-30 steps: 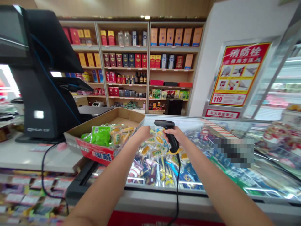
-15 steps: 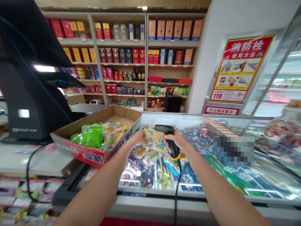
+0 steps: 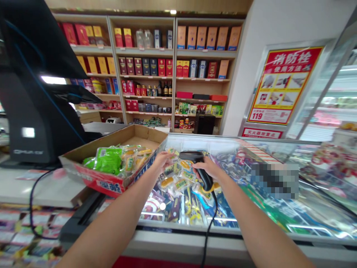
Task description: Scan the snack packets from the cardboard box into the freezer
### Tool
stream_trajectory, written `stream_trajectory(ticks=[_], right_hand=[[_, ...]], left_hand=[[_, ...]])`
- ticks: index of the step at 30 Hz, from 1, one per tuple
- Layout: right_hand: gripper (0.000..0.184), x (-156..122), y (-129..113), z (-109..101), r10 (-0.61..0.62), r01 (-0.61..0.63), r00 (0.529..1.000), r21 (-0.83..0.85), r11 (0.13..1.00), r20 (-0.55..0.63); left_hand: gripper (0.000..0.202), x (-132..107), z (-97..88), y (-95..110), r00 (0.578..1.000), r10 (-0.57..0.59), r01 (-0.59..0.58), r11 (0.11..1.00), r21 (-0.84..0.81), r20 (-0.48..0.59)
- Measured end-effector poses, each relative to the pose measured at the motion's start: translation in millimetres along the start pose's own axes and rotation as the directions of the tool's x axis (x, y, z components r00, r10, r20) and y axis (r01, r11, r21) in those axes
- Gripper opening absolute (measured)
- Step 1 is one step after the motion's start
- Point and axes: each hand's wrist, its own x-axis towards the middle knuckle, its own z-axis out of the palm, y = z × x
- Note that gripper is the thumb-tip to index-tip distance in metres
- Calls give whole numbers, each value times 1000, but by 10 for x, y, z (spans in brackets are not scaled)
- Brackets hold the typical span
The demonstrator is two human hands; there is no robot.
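Right hand (image 3: 209, 168) wrapped round black scanner (image 3: 205, 178), left hand (image 3: 163, 162) pinching small packet (image 3: 175, 153); bagged snacks (image 3: 167, 182) below

And there stood the glass-topped chest (image 3: 184, 238), pale front rim stretching right across, colourful wrapped goods showing beneath the glass! On top, clear packets (image 3: 167, 182) with yellow contents lay bunched left of centre, some overlapping. Over at left, the white bench (image 3: 15, 188) bore the black terminal (image 3: 29, 143) and a trailing dark cable (image 3: 31, 208). And the open cardboard box (image 3: 93, 178) sat right where bench neared chest, its exact support hidden!
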Motion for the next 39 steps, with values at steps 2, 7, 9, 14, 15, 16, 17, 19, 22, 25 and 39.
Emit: stream_trajectory(ticks=[2, 7, 9, 14, 15, 16, 17, 19, 22, 25, 39], right_hand=[[18, -22, -20, 16, 18, -18, 1000, -10, 1000, 12], [17, 1, 8, -7, 21, -21, 1000, -14, 1000, 4], [17, 15, 28, -20, 13, -12, 1000, -41, 999, 24], [16, -5, 20, -5, 0, 5, 999, -93, 996, 49], [16, -13, 12, 2, -3, 8, 999, -96, 995, 45], [15, -20, 5, 8, -6, 10, 999, -100, 995, 42], [15, -25, -1, 12, -6, 10, 999, -104, 994, 42], [16, -29, -8, 14, -2, 8, 999, -116, 993, 48], [17, -24, -8, 7, 5, 3, 998, -135, 991, 55], [16, -18, -8, -1, 3, 5, 998, -132, 991, 60], [19, 60, -30, 79, -35, 35, 999, 29, 999, -27]], left_hand=[[41, -2, 19, -24, 999, -17, 16, 999, -47, -27], [40, -9, 50, -43, 998, -8, 6, 999, -36, -63], [37, -5, 54, -38, 997, -7, 4, 999, -38, -81], [36, 18, 54, -38, 995, -3, -5, 997, -78, -95], [37, 23, 53, -43, 995, 0, -8, 996, -84, -96], [38, 28, 53, -49, 995, 3, -11, 996, -87, -95], [39, 32, 53, -56, 996, 7, -15, 996, -87, -93], [38, 39, 54, -65, 996, 14, -22, 997, -80, -94], [34, 43, 60, -64, 995, 10, -17, 998, -62, -101], [32, 44, 66, -55, 994, 11, -17, 998, -54, -106], [37, -187, 170, 152, 991, 136, -136, 991, 10, -8]])
